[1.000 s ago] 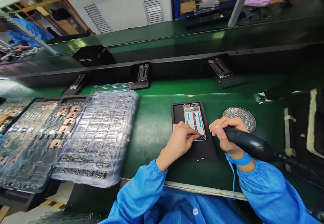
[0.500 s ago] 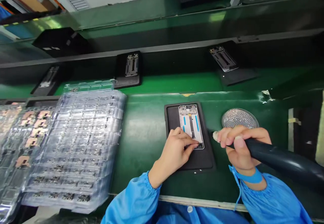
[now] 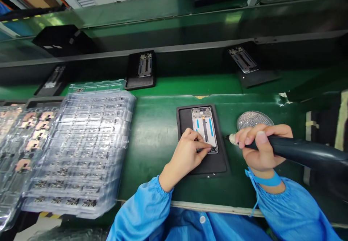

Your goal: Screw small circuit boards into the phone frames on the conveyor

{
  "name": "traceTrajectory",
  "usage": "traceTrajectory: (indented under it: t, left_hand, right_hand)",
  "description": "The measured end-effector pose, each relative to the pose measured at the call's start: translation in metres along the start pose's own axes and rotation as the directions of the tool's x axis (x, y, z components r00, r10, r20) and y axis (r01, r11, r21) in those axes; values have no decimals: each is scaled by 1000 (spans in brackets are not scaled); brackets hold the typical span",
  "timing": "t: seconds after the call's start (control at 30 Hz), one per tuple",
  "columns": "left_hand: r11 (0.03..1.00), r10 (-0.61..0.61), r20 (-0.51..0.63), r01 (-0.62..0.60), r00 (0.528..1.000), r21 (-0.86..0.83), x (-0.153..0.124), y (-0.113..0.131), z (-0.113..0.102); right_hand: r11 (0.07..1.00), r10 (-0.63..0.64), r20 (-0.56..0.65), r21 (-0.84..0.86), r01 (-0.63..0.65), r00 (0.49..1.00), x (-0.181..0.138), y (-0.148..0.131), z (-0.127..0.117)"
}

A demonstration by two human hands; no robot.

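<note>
An opened phone frame (image 3: 206, 126) with blue strips and a dark ribbon down its middle lies in a black tray (image 3: 198, 168) in front of me. My left hand (image 3: 187, 150) is closed in a pinch, its fingertips pressed to the small dark parts at the frame's near end; whatever they pinch is too small to make out. To the right of the tray, my right hand (image 3: 262, 146) is wrapped around a dark electric screwdriver (image 3: 304, 153). Its tip points left, close to the tray's right edge.
Behind my right hand sits a round dish (image 3: 254, 118) with a studded surface. At left are stacked clear plastic trays (image 3: 89, 143) of small parts, beside another tray with copper-coloured pieces (image 3: 32, 144). Beyond the bench, more phone frames (image 3: 145, 65) rest on black trays on a green belt.
Both hands keep their holds, and the left stays at the frame's near end. The screwdriver body is now more level. On the belt, the trayed phone frames have shifted slightly right.
</note>
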State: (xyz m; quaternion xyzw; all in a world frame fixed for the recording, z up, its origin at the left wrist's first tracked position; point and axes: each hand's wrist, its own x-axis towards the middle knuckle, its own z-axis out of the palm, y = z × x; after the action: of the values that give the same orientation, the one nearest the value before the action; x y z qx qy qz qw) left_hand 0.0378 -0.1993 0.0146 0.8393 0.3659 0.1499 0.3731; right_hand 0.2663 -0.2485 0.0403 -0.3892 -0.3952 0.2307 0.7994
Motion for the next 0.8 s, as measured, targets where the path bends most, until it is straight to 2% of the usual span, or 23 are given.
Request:
traceTrajectory:
  t: [0.13, 0.23, 0.33, 0.43, 0.53, 0.67, 0.8]
  left_hand:
    - [994, -29, 14, 27, 999, 110, 2, 4, -4]
    - [956, -95, -103, 120, 990, 269, -2, 4, -6]
    - [932, -110, -192, 169, 975, 322, -3, -6, -4]
    - [954, -63, -178, 112, 982, 277, 6, -19, 3]
    - [970, 6, -159, 33, 987, 240, 25, -25, 12]
    - [974, 52, -130, -21, 990, 224, 44, -23, 18]
    - [975, 72, -139, -40, 988, 218, 46, -25, 17]
  right_hand:
    - [999, -50, 7, -4, 50, 999, 3, 2, -1]
    - [993, -112, 18, -37, 113, 994, 16, -4, -10]
    - [975, -190, 34, -109, 193, 981, 44, -16, -29]
    - [970, -130, 61, -198, 140, 990, 75, -23, -48]
    - [965, -46, 27, -256, 52, 999, 93, -16, -59]
    - [965, -27, -5, -260, 25, 1000, 94, 1, -64]
    - [969, -54, -25, -243, 46, 998, 91, 7, -67]
